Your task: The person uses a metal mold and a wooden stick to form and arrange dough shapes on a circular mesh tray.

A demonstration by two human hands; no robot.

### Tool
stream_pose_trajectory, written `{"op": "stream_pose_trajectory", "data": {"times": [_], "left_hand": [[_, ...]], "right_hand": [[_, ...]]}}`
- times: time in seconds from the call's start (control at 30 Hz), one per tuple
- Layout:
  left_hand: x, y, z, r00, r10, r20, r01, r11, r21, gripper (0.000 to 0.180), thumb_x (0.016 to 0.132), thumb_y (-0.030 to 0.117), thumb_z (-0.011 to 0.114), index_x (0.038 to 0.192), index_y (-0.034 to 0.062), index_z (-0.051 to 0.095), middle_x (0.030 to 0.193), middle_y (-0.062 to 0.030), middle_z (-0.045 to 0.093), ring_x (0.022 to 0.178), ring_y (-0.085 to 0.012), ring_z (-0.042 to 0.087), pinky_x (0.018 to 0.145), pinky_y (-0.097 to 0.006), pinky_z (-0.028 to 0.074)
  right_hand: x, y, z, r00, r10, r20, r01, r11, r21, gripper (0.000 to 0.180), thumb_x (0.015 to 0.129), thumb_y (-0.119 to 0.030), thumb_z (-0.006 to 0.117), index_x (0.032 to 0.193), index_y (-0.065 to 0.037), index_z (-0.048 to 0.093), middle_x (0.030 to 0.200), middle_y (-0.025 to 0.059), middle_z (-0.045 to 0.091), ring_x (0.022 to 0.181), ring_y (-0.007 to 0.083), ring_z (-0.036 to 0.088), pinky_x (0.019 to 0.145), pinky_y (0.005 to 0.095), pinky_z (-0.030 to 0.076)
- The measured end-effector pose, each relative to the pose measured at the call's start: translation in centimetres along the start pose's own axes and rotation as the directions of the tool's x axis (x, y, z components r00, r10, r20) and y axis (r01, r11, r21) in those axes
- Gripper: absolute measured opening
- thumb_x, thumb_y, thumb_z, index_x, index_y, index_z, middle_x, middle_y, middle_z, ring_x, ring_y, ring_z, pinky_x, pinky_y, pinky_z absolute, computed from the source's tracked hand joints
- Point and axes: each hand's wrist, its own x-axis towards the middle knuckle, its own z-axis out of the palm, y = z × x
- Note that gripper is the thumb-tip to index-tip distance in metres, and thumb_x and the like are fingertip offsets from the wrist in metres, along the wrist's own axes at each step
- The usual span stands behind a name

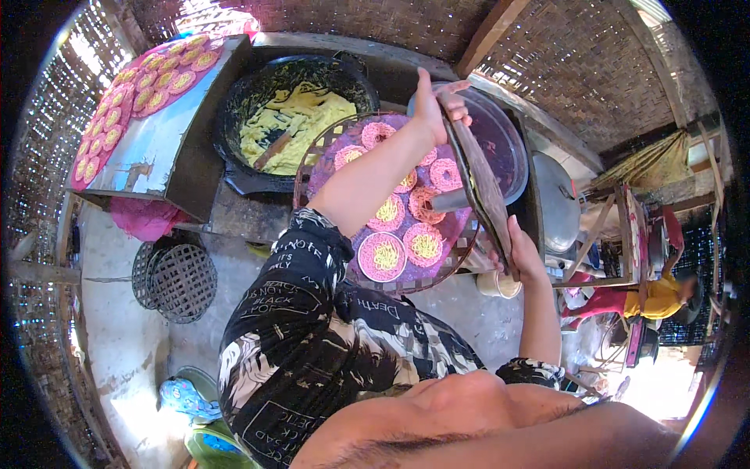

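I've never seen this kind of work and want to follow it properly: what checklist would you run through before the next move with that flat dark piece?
1. Both hands on the flat dark piece: ok; left hand at the far end, right hand at the near end.
2. Piece lying level: not ok; it is steeply tilted, nearly edge-on to the camera.
3. Piece lifted off the woven tray: cannot tell from this angle.
4. Pink-and-yellow rounds all in sight: not ok; the left arm and the piece cover part of the tray.
5. Yellow mixture left in the black basin: ok.
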Motion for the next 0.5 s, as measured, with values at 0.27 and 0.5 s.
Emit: {"op": "stream_pose_trajectory", "data": {"times": [0.27, 0.5], "left_hand": [[0.2, -0.2, -1.9, 0.972, 0.11, -0.207, -0.108, 0.994, 0.024, 0.074, 0.073, 0.074, 0.022, 0.087, 0.0053, 0.045, 0.042, 0.0043, 0.023, 0.035, -0.0115, 0.025, 0.044, -0.031, 0.03], [-1.1, -0.3, 0.3, 0.937, 0.179, -0.301, -0.15, 0.982, 0.119, 0.061, 0.078, 0.067, 0.023, 0.079, 0.0087, 0.04, 0.045, 0.004, 0.023, 0.035, -0.011, 0.023, 0.041, -0.032, 0.028]], "right_hand": [[2.6, 0.9, 0.4, 0.983, -0.071, -0.17, 0.028, 0.969, -0.244, 0.065, 0.085, -0.056, 0.024, 0.067, -0.001, 0.054, 0.046, 0.0049, 0.045, 0.035, 0.0134, 0.043, 0.033, 0.026, 0.034], [3.7, 3.1, 0.3, 0.951, -0.186, -0.246, 0.106, 0.946, -0.305, 0.065, 0.087, -0.05, 0.027, 0.073, 0.009, 0.05, 0.052, 0.0154, 0.05, 0.041, 0.0225, 0.051, 0.04, 0.0321, 0.041]]}}
